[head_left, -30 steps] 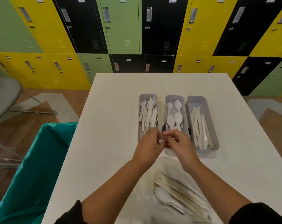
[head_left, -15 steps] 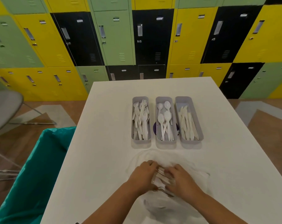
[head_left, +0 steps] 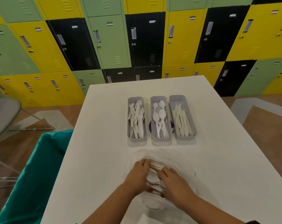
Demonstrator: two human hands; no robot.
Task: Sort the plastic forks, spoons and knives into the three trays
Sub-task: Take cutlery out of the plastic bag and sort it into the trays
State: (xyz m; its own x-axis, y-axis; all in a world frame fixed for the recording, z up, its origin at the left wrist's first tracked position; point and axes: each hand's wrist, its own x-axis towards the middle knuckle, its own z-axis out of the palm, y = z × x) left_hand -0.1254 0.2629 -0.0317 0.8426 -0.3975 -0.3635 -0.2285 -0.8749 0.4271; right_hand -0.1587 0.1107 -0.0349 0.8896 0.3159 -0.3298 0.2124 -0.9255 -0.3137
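The left hand (head_left: 139,175) and right hand (head_left: 175,181) clasp a cutlery bundle (head_left: 154,174) from either side inside a clear bag (head_left: 185,160), with three trays (head_left: 161,139) beyond the grip.

Single head view, looking down over table (head_left: 104,143) toward lockers (head_left: 108,42)

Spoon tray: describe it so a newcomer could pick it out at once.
On the white table, three grey trays sit side by side beyond the hands. The spoon tray is the middle one, between the fork tray and knife tray. Only it holds round-bowled utensils.
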